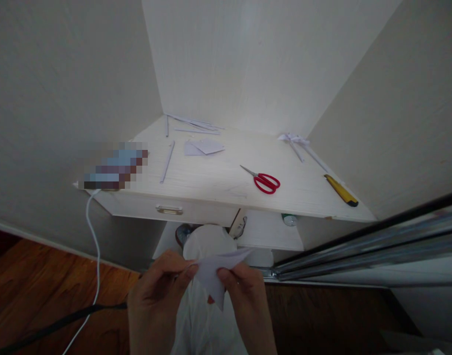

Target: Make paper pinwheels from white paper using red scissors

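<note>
Low in the middle of the view, both hands pinch a folded piece of white paper [216, 272]. My left hand [157, 296] grips its left edge with thumb and fingers closed. My right hand [246, 291] holds the right side, thumb on top. The paper is folded to a point that hangs down between the hands. They are held in front of and below the edge of a pale wooden desk [218, 185], above my lap in white clothing.
On the desk lie red-handled scissors [264, 181], a yellow utility knife [341, 190], folded paper pieces [205, 146], several thin paper strips [167, 161] and a paper bow [294, 140]. A white cable [94, 241] hangs off the left corner. Walls enclose the desk; a metal rail [366, 241] runs at right.
</note>
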`<act>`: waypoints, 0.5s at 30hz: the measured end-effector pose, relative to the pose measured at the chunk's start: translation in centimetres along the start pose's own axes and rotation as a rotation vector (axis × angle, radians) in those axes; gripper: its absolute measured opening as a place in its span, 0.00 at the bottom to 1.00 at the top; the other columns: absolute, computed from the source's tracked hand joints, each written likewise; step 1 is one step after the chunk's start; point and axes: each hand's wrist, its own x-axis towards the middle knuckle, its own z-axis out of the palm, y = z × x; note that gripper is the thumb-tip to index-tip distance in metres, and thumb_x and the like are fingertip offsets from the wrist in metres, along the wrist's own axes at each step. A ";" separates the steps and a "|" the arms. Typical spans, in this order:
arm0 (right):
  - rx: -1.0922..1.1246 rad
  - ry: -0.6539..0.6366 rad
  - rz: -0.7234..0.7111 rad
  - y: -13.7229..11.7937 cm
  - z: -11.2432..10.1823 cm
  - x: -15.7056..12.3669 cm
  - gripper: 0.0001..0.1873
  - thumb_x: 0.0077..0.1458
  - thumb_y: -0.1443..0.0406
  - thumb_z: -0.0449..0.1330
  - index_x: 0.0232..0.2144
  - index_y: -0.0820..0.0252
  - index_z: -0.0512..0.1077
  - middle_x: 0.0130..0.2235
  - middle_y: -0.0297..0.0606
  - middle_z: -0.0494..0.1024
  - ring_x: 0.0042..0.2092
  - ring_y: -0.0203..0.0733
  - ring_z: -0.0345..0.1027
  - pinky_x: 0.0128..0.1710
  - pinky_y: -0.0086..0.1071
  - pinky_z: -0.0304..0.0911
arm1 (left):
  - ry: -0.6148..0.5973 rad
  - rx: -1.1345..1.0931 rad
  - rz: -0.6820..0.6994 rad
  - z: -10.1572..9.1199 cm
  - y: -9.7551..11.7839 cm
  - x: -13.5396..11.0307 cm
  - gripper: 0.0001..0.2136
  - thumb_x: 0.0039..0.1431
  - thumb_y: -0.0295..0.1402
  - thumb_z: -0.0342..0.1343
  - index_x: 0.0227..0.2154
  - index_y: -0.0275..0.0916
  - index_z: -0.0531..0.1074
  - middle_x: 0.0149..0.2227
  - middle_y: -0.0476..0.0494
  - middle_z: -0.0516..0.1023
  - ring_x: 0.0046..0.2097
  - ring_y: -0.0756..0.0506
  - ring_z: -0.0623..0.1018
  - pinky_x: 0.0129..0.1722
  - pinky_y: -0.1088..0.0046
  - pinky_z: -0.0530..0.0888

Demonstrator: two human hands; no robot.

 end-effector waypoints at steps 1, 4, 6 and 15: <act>0.024 -0.001 0.008 -0.2 0.2 -0.1 0.20 0.58 0.53 0.57 0.24 0.58 0.79 0.21 0.34 0.77 0.24 0.39 0.68 0.26 0.29 0.61 | 0.003 -0.013 -0.001 -0.1 0.0 0.0 0.07 0.53 0.26 0.62 0.22 0.43 0.74 0.23 0.54 0.72 0.26 0.51 0.72 0.25 0.78 0.71; 0.026 -0.059 -0.011 -0.6 0.8 -0.3 0.22 0.57 0.51 0.57 0.22 0.58 0.79 0.24 0.37 0.81 0.29 0.42 0.72 0.32 0.30 0.63 | 0.032 -0.011 0.009 -0.3 0.0 0.1 0.07 0.54 0.27 0.62 0.23 0.43 0.74 0.22 0.54 0.73 0.25 0.51 0.72 0.25 0.79 0.71; 0.022 -0.088 -0.022 -0.6 1.1 -0.4 0.23 0.59 0.52 0.56 0.20 0.58 0.78 0.22 0.36 0.80 0.29 0.41 0.72 0.35 0.30 0.63 | 0.046 0.014 0.031 -0.5 -0.1 0.2 0.07 0.53 0.27 0.62 0.22 0.42 0.73 0.21 0.54 0.72 0.25 0.52 0.71 0.25 0.81 0.70; 0.091 -0.026 0.125 0.9 1.6 -0.5 0.24 0.57 0.49 0.56 0.19 0.60 0.74 0.11 0.22 0.53 0.15 0.30 0.45 0.19 0.27 0.47 | 0.095 0.001 -0.149 -0.7 -0.9 0.2 0.08 0.53 0.33 0.64 0.22 0.41 0.73 0.22 0.54 0.70 0.24 0.51 0.70 0.23 0.79 0.68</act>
